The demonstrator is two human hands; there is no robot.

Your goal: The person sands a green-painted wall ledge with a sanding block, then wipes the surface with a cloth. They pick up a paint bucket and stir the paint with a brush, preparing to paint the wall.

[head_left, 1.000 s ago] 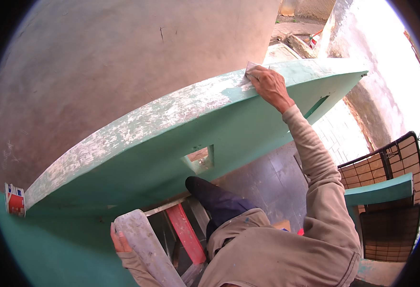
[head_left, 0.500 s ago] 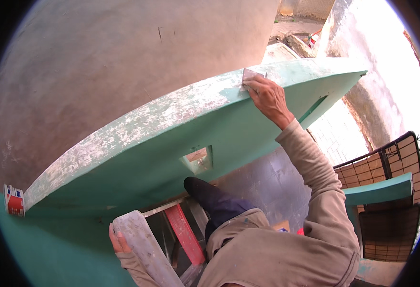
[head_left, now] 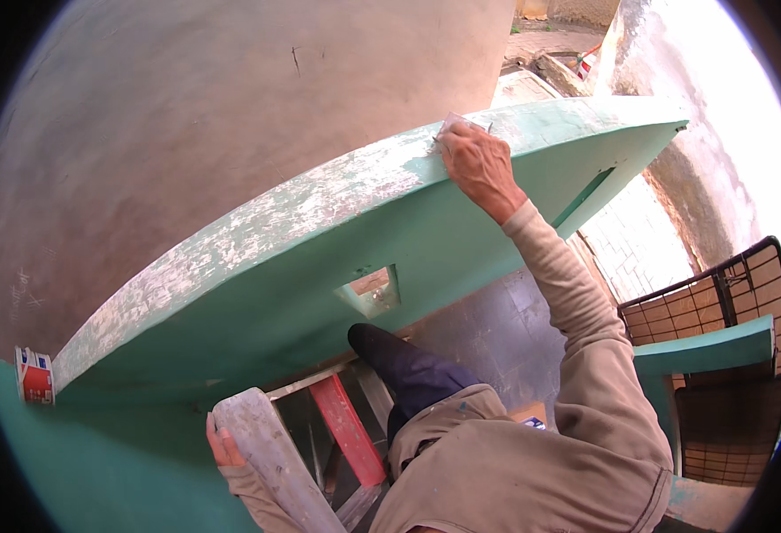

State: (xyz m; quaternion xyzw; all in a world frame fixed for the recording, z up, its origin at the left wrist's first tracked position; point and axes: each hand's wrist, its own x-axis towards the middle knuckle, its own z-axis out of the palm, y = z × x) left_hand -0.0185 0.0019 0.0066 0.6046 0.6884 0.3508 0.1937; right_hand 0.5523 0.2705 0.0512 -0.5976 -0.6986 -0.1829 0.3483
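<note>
My right hand [head_left: 481,169] is closed around a thin, flat, pinkish-grey piece [head_left: 455,123], largely covered by the fingers; whether it is a scraper or sandpaper I cannot tell. It presses against the top of a curved green wall [head_left: 310,197], whose paint is worn to white patches left of the hand. Lower left, my left hand [head_left: 223,444] grips the edge of a ladder's pale, paint-smeared top [head_left: 262,444]; part of that hand is hidden behind it. A red brace [head_left: 348,431] shows on the ladder beside my leg.
A red and white paint tub [head_left: 35,377] stands at the wall's left end. Below the worn top, the green wall has a square opening [head_left: 375,291]. At the right stand a black metal grille [head_left: 701,311] and a green curved ledge [head_left: 706,348]. Grey floor [head_left: 510,324] lies far below.
My right hand has slid slightly left and up along the wall top, still holding the flat piece. The left hand keeps its grip on the ladder. The whole view has shifted a little.
</note>
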